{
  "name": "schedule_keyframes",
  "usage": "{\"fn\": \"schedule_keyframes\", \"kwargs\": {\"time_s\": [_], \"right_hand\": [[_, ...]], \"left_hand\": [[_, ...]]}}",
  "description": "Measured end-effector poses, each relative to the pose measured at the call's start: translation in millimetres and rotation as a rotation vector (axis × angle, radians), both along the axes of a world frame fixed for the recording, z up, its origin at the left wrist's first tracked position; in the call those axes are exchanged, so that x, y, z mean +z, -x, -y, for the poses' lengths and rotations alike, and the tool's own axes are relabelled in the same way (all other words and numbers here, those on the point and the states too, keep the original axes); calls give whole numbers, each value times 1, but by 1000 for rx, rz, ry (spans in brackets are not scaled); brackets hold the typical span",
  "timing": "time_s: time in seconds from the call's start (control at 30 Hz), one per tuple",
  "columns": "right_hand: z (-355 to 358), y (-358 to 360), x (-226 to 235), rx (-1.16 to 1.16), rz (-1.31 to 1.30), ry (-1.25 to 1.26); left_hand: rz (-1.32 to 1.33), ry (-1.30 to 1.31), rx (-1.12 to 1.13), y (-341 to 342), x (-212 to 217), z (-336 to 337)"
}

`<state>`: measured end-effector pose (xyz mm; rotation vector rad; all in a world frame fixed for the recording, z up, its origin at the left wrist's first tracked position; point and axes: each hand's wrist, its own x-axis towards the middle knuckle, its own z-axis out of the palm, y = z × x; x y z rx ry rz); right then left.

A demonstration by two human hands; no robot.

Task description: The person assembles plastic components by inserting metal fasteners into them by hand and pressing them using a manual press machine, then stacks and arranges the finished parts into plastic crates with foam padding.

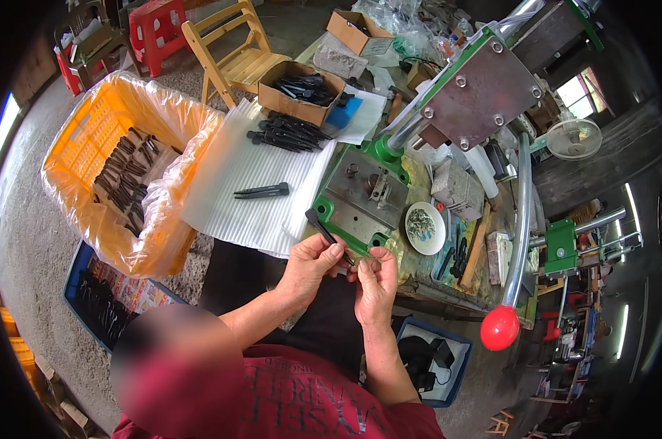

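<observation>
A slim black part (319, 222) with a wider end slants between my hands, in front of the green press base (355, 239). My left hand (307, 268) pinches it between thumb and fingers. At its lower end the fingertips of my right hand (375, 284) are closed together; anything small in them is too hidden to make out. A similar black two-pronged piece (262, 192) lies alone on the white foam sheet (225, 219). Farther back, a pile of such black pieces (289, 132) rests beside a cardboard box (301, 111) that holds more.
A lever with a red ball knob (500, 328) hangs at the right. Small metal bits fill a white dish (425, 228) beside the press. Left of the foam stands a plastic-lined orange crate (82, 121) of dark parts. A blue tray (162, 291) lies below it.
</observation>
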<state>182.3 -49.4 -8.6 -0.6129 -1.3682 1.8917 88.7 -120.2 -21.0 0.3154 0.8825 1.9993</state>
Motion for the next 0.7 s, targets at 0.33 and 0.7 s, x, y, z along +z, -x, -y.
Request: {"fn": "schedule_keyframes", "kwargs": {"time_s": [0.33, 0.7], "right_hand": [[-2, 2, -7, -9, -16, -60], [-12, 3, -10, -160, -59, -171]], "left_hand": [[-59, -4, 12, 1, 1, -4], [-282, 3, 88, 32, 16, -28]]}}
